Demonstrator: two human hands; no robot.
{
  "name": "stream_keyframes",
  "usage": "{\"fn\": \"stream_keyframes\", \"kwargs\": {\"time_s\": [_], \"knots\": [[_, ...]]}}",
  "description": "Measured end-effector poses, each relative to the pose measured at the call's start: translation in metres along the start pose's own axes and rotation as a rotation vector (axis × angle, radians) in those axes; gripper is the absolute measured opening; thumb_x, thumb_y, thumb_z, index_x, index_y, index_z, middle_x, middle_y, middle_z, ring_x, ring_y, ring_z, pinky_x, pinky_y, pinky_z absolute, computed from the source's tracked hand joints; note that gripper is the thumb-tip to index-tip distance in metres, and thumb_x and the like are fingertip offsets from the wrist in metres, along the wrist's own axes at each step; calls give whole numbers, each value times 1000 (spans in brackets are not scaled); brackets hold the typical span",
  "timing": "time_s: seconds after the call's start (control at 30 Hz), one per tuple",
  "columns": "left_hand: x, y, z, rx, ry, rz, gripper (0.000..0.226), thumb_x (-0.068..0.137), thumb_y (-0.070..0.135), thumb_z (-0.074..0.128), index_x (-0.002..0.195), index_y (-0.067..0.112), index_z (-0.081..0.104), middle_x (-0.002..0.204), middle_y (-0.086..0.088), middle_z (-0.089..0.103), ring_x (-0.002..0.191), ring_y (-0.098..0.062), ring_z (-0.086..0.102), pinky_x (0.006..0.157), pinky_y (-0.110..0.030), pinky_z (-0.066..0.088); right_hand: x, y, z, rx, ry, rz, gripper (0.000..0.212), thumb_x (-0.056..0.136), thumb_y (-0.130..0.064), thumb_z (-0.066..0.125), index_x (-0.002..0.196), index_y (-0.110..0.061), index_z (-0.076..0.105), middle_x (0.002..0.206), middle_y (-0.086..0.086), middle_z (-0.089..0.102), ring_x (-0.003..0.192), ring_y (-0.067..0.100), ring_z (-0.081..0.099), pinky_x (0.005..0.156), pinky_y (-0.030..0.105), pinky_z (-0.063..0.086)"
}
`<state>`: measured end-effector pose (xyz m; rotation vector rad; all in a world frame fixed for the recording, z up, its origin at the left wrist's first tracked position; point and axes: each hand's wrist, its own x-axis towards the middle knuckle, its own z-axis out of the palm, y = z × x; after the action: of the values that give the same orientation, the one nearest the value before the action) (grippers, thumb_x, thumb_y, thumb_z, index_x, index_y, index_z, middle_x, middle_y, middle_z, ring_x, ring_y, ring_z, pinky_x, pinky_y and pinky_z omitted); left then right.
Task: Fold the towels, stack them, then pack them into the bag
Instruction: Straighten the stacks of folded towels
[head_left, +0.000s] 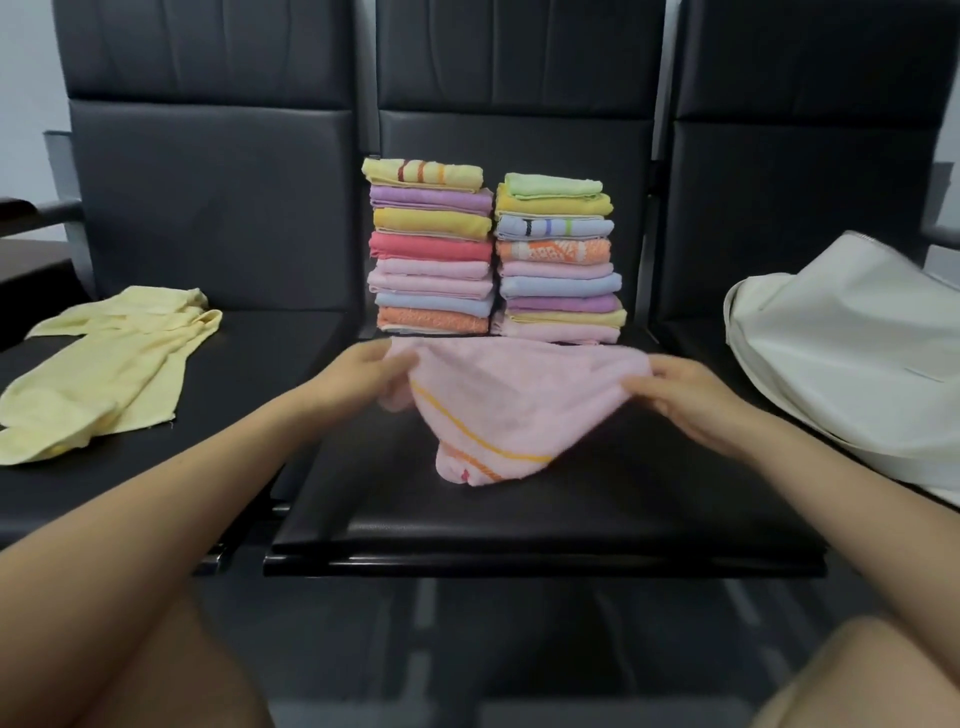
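Both hands, the left hand and right hand, pinched the pink towel by its top corners, which ought to be matched evenly before folding.

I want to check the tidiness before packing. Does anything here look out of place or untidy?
Mostly tidy. The two stacks stand neat on the middle seat. The odd one is the yellow towel, lying crumpled and unfolded on the left seat. The pink towel hangs unfolded between the left hand and right hand.

Soft terry-cloth pink towel, smooth leather-look seat, matt fabric bag
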<state>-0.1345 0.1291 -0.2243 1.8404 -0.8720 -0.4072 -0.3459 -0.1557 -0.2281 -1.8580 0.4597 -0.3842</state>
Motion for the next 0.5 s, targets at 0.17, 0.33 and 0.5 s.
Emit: {"fn": "stream_keyframes", "kwargs": {"time_s": [0.17, 0.33, 0.5], "knots": [[-18, 43, -5, -456, 162, -83, 26, 95, 30, 58, 110, 12, 68, 104, -13, 73, 93, -26, 70, 88, -39, 54, -7, -35, -7, 368, 222, 9, 24, 98, -18, 55, 119, -11, 62, 105, 8, 71, 93, 21, 70, 68, 30, 57], [-15, 41, -8, -378, 183, -278, 23, 89, 35, 66, 100, 15, 70, 83, -4, 76, 75, -17, 73, 70, -30, 56, -1, -34, -19, 481, 310, 201, 19, 97, -20, 56, 113, -11, 60, 96, 8, 68, 84, 22, 67, 63, 31, 53], [6, -9, 5, 368, 200, -245, 44, 89, 30, 64, 128, 13, 55, 116, -6, 62, 96, -20, 58, 77, -28, 43, 20, 2, -9, 128, 401, 319, 29, 94, -5, 53, 122, -2, 57, 104, 15, 61, 78, 25, 59, 62, 35, 49]]}}
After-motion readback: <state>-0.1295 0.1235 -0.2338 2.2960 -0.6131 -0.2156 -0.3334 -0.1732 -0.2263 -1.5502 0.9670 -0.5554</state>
